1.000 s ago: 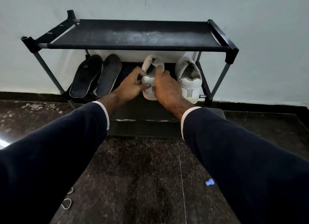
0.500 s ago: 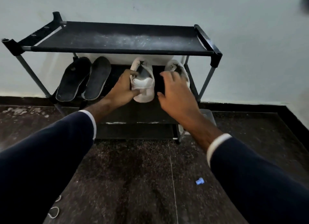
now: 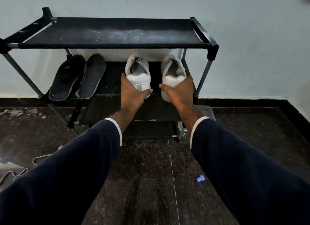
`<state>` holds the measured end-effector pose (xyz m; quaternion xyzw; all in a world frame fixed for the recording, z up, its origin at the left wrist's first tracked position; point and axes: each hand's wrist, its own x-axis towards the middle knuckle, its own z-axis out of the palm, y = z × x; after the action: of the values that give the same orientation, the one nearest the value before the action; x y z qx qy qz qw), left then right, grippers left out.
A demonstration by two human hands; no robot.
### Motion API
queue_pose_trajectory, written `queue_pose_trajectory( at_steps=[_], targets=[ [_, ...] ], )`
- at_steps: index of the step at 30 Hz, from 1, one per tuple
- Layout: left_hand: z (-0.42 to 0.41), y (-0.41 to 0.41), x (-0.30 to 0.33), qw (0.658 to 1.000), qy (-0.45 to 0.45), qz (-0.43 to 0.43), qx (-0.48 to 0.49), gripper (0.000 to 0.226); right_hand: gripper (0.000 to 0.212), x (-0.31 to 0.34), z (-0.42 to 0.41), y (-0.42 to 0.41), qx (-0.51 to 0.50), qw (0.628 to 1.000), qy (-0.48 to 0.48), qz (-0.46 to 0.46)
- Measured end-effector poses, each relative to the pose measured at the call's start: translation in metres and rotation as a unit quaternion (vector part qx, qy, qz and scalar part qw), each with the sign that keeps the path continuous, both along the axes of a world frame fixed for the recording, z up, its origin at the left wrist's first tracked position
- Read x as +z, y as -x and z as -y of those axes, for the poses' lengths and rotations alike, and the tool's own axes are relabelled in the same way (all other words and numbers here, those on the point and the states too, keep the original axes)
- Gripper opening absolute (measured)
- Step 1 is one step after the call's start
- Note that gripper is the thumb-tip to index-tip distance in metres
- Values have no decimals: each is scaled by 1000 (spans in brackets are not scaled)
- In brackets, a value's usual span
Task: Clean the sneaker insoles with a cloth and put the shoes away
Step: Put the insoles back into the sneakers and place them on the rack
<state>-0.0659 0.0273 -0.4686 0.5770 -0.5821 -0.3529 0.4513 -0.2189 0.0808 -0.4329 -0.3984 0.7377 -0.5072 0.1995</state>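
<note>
- While both arms reach forward in dark sleeves, the left hand (image 3: 132, 92) cups the heel of the left sneaker (image 3: 138, 73), thumb curled across the back of the heel toward 3 o'clock and the fingers wrapped round its outer side at 9 o'clock, mostly hidden behind the shoe.
- Gripping the heel of the right sneaker (image 3: 173, 72), the right hand (image 3: 179, 90) has its thumb at 9 o'clock on the inner side and its fingers curled over the heel counter toward 3 o'clock.
- Both white sneakers stand on the middle shelf of the black shoe rack (image 3: 117, 33), toes pointing to 12 o'clock toward the wall, heels at 6 o'clock at the shelf's front edge, with a gap between the two.
- Two dark insoles (image 3: 78, 77) lean side by side at 9 o'clock of the left sneaker, on the same shelf, well apart from either hand.
- On the dark stone floor (image 3: 151, 182), a small blue cap (image 3: 200, 178) lies at 5 o'clock of the rack, and a pale cord (image 3: 15, 173) lies at 7 o'clock, beside the left sleeve.
</note>
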Motion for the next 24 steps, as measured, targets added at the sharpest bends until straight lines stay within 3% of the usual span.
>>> queue_pose_trajectory(
  at_steps=[8,17,24],
  targets=[
    [4,-5,1,999,41,35,-7,104,70,-6,4,-4,7,999,42,14],
    [5,-3,-2,998,46,47,-6,108,66,-14,15,-6,42,998,45,-26],
    [8,1,-5,998,47,30,-7,110,74,-21,21,1,69,995,66,-32]
  ],
)
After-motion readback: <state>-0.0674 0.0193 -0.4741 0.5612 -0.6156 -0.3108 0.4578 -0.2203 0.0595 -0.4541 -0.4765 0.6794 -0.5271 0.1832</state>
